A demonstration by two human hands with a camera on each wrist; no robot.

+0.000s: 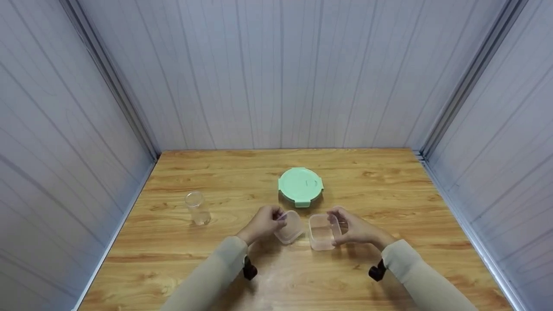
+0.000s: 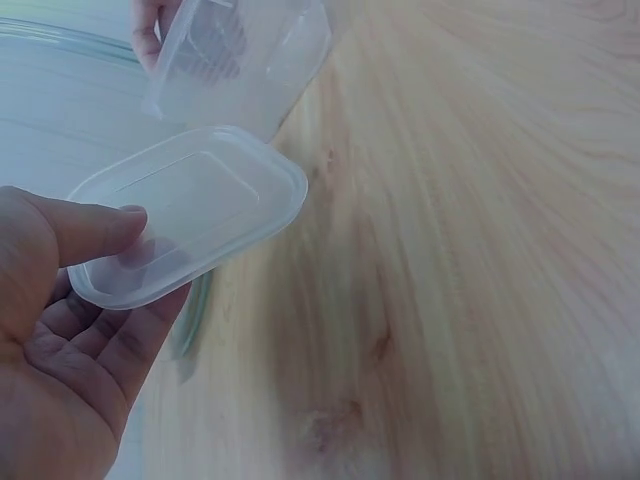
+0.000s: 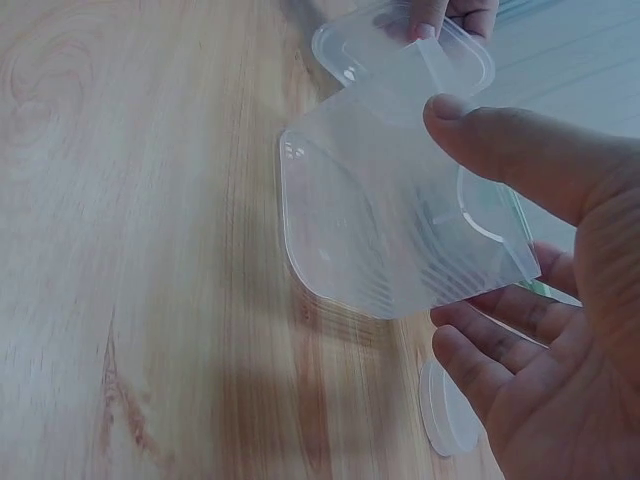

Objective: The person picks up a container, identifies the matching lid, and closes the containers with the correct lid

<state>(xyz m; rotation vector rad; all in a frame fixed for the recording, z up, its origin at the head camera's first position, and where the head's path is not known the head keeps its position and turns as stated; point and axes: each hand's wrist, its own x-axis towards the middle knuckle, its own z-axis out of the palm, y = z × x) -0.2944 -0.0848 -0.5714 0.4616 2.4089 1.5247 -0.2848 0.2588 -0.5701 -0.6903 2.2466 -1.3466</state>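
Note:
My left hand [image 1: 264, 222] pinches a clear plastic lid [image 1: 290, 227], rounded at the corners, with the thumb on top and fingers beneath in the left wrist view. My right hand [image 1: 356, 226] grips a clear square plastic container [image 1: 321, 233] by its sides, the thumb on one side and fingers on the other. In the right wrist view the container [image 3: 350, 210] looks tilted and raised over the table. Lid and container are close together, with a narrow gap between them in the head view.
A round container with a mint-green clip lid [image 1: 300, 185] stands just beyond both hands. To the left, a clear cup [image 1: 198, 208] is on the wooden table [image 1: 367, 172]. A small whitish round piece [image 3: 447, 408] lies by my right fingers. Panel walls [image 1: 281, 77] enclose the table.

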